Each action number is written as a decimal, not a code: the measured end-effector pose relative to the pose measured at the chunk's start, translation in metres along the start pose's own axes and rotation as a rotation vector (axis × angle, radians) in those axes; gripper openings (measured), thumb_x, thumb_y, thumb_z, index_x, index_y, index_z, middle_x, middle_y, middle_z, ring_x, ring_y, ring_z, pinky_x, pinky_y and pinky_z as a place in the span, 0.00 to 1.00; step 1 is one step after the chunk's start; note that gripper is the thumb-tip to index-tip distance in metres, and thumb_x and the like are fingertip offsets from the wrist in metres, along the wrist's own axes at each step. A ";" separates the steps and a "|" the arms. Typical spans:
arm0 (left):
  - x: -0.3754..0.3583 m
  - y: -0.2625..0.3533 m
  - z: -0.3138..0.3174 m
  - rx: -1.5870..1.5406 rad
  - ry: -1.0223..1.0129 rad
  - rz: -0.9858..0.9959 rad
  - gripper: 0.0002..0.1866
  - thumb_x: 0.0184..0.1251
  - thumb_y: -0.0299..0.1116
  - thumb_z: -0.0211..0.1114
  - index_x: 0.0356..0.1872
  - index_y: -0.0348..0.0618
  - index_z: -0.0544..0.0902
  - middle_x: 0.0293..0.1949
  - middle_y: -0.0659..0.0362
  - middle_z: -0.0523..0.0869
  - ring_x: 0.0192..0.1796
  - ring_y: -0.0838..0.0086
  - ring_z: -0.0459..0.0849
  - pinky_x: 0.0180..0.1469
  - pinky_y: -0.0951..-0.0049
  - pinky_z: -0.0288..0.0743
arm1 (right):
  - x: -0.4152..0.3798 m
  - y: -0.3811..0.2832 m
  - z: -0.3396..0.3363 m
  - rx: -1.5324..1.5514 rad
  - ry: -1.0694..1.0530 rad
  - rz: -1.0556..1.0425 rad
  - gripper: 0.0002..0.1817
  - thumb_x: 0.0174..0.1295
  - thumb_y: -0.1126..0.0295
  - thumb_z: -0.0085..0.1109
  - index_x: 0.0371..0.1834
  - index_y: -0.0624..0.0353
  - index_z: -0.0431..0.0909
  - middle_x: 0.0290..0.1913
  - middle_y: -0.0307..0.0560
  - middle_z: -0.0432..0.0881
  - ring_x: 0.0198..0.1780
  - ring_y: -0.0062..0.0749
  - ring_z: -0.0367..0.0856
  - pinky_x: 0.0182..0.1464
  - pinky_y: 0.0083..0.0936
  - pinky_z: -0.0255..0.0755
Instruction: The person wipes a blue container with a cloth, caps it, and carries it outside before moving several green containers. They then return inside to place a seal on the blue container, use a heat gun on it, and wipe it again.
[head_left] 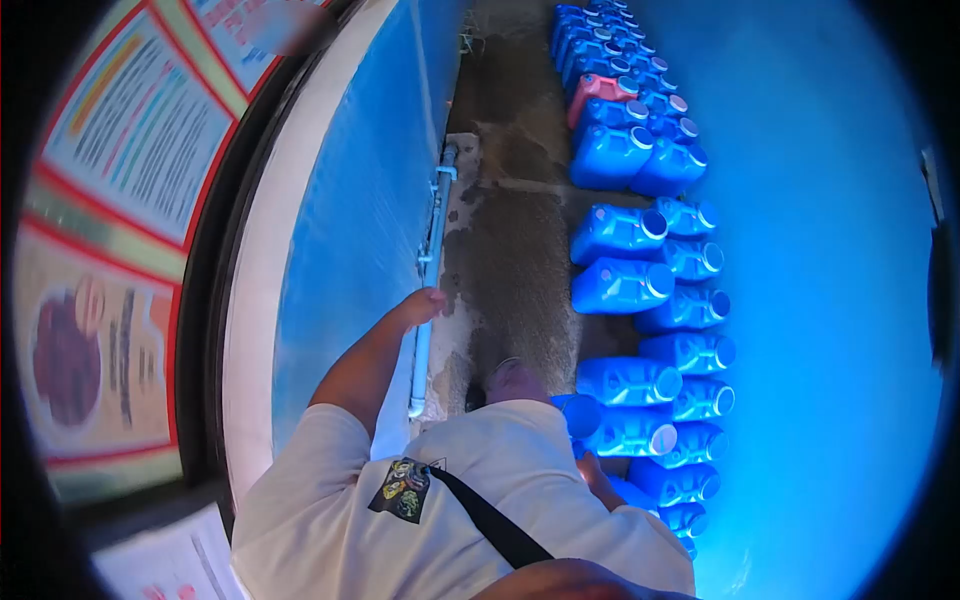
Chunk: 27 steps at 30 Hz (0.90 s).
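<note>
My left hand (425,304) is held out to the left, in front of the light blue pipe (422,345) along the wall. Its fingers look curled in, and no object shows in them. Low on the right, my right hand (594,472) is beside a blue jug (632,434) with a pale cap. Its fingers are hidden among the jugs, so its grip cannot be made out. Another blue jug (573,414) is close to my shirt, partly covered.
Several capped blue jugs (612,285) stand in rows along the right blue wall (810,300), with one pink jug (602,92) farther up. A wet, dark floor (515,250) runs between the walls. Printed posters (130,130) are at the left.
</note>
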<state>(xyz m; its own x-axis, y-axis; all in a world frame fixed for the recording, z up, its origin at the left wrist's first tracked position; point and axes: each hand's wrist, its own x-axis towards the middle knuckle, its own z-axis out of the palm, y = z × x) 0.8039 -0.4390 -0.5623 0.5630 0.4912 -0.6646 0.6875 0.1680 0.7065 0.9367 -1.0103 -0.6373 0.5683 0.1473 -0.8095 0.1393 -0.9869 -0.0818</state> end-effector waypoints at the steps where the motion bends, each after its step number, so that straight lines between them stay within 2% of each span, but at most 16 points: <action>1: 0.029 0.025 -0.014 -0.034 -0.024 0.032 0.22 0.63 0.42 0.64 0.55 0.41 0.77 0.40 0.57 0.83 0.40 0.72 0.80 0.41 0.69 0.74 | 0.012 -0.028 -0.019 0.002 -0.013 0.001 0.43 0.48 0.52 0.70 0.61 0.74 0.67 0.57 0.70 0.76 0.60 0.55 0.76 0.61 0.42 0.70; 6: 0.186 0.141 -0.091 0.000 -0.006 0.086 0.23 0.64 0.43 0.62 0.57 0.43 0.76 0.46 0.56 0.82 0.45 0.71 0.80 0.47 0.68 0.74 | 0.120 -0.198 -0.119 0.047 -0.020 -0.027 0.42 0.48 0.52 0.70 0.60 0.74 0.68 0.56 0.70 0.77 0.59 0.55 0.77 0.60 0.42 0.70; 9: 0.266 0.208 -0.138 -0.076 -0.006 -0.028 0.23 0.64 0.44 0.62 0.58 0.44 0.76 0.48 0.56 0.83 0.47 0.71 0.80 0.50 0.65 0.74 | 0.195 -0.295 -0.200 0.088 -0.036 -0.047 0.41 0.48 0.52 0.70 0.59 0.74 0.69 0.55 0.70 0.77 0.58 0.55 0.77 0.60 0.42 0.70; 11: 0.295 0.248 -0.165 -0.033 0.033 -0.185 0.23 0.65 0.44 0.62 0.58 0.44 0.76 0.49 0.56 0.83 0.49 0.71 0.80 0.49 0.63 0.74 | 0.218 -0.335 -0.240 0.118 -0.069 -0.032 0.41 0.48 0.52 0.70 0.58 0.74 0.70 0.55 0.69 0.78 0.58 0.55 0.78 0.60 0.42 0.70; 15: 0.389 0.337 -0.219 0.061 0.029 -0.231 0.23 0.64 0.43 0.63 0.56 0.43 0.76 0.47 0.55 0.83 0.49 0.71 0.81 0.49 0.64 0.75 | 0.267 -0.421 -0.345 0.189 -0.046 -0.017 0.40 0.48 0.53 0.69 0.57 0.73 0.70 0.53 0.69 0.78 0.57 0.56 0.78 0.59 0.43 0.70; 17: 0.450 0.360 -0.243 0.253 0.058 -0.118 0.23 0.63 0.43 0.64 0.55 0.40 0.77 0.46 0.54 0.84 0.49 0.67 0.82 0.50 0.64 0.76 | 0.291 -0.447 -0.376 0.207 -0.046 0.000 0.39 0.48 0.53 0.69 0.57 0.73 0.71 0.53 0.69 0.79 0.56 0.56 0.79 0.59 0.43 0.71; 20: 0.534 0.419 -0.270 0.357 0.005 -0.061 0.23 0.62 0.43 0.66 0.53 0.38 0.78 0.45 0.52 0.85 0.47 0.64 0.83 0.50 0.65 0.76 | 0.358 -0.492 -0.402 0.259 -0.030 0.012 0.39 0.48 0.53 0.69 0.56 0.73 0.71 0.52 0.69 0.79 0.56 0.56 0.79 0.59 0.43 0.71; 21: 0.567 0.441 -0.281 0.368 0.004 -0.046 0.23 0.62 0.43 0.66 0.53 0.38 0.78 0.45 0.52 0.85 0.47 0.64 0.83 0.50 0.65 0.76 | 0.379 -0.515 -0.421 0.232 0.057 -0.043 0.37 0.47 0.53 0.69 0.54 0.73 0.72 0.50 0.68 0.80 0.54 0.56 0.80 0.58 0.43 0.71; 22: 0.597 0.459 -0.293 0.447 -0.052 -0.008 0.21 0.64 0.43 0.65 0.52 0.40 0.78 0.43 0.55 0.84 0.45 0.67 0.82 0.46 0.65 0.76 | 0.400 -0.538 -0.440 0.199 0.143 -0.094 0.35 0.47 0.53 0.69 0.52 0.72 0.74 0.48 0.68 0.81 0.51 0.57 0.81 0.58 0.44 0.71; 23: 0.628 0.476 -0.305 0.520 -0.109 0.028 0.20 0.66 0.43 0.64 0.52 0.41 0.78 0.41 0.57 0.84 0.43 0.70 0.82 0.42 0.66 0.76 | 0.422 -0.559 -0.464 0.203 0.151 -0.090 0.35 0.47 0.53 0.69 0.52 0.72 0.74 0.48 0.68 0.81 0.51 0.57 0.81 0.58 0.44 0.71; 24: 0.679 0.476 -0.323 0.541 -0.180 0.065 0.19 0.66 0.45 0.63 0.49 0.41 0.80 0.40 0.56 0.85 0.41 0.70 0.82 0.43 0.66 0.76 | 0.445 -0.582 -0.491 0.238 0.037 -0.094 0.34 0.48 0.53 0.68 0.51 0.72 0.74 0.48 0.67 0.81 0.51 0.57 0.81 0.58 0.44 0.71; 25: 0.705 0.493 -0.342 0.539 -0.188 0.066 0.19 0.66 0.45 0.63 0.49 0.41 0.80 0.40 0.56 0.85 0.41 0.70 0.82 0.43 0.66 0.76 | 0.450 -0.620 -0.520 0.272 -0.083 -0.093 0.34 0.49 0.53 0.68 0.49 0.72 0.75 0.49 0.67 0.81 0.52 0.57 0.81 0.58 0.44 0.71; 26: 0.738 0.519 -0.359 0.456 -0.219 -0.016 0.17 0.66 0.44 0.63 0.48 0.42 0.81 0.38 0.57 0.84 0.39 0.70 0.82 0.42 0.66 0.76 | 0.453 -0.659 -0.552 0.366 -0.060 0.086 0.34 0.52 0.52 0.66 0.53 0.71 0.74 0.53 0.68 0.79 0.56 0.59 0.78 0.61 0.44 0.69; 27: 0.770 0.547 -0.372 0.362 -0.252 -0.092 0.16 0.66 0.43 0.63 0.46 0.43 0.82 0.36 0.58 0.84 0.37 0.71 0.81 0.42 0.67 0.76 | 0.463 -0.684 -0.584 0.361 -0.038 0.089 0.34 0.52 0.52 0.66 0.53 0.71 0.74 0.53 0.68 0.79 0.56 0.59 0.78 0.61 0.44 0.69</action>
<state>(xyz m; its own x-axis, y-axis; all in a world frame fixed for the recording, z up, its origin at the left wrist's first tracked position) 1.4433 0.3488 -0.5971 0.5551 0.2574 -0.7909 0.8310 -0.1301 0.5409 1.5779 -0.2281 -0.6167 0.5338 0.0642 -0.8432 -0.2077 -0.9566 -0.2044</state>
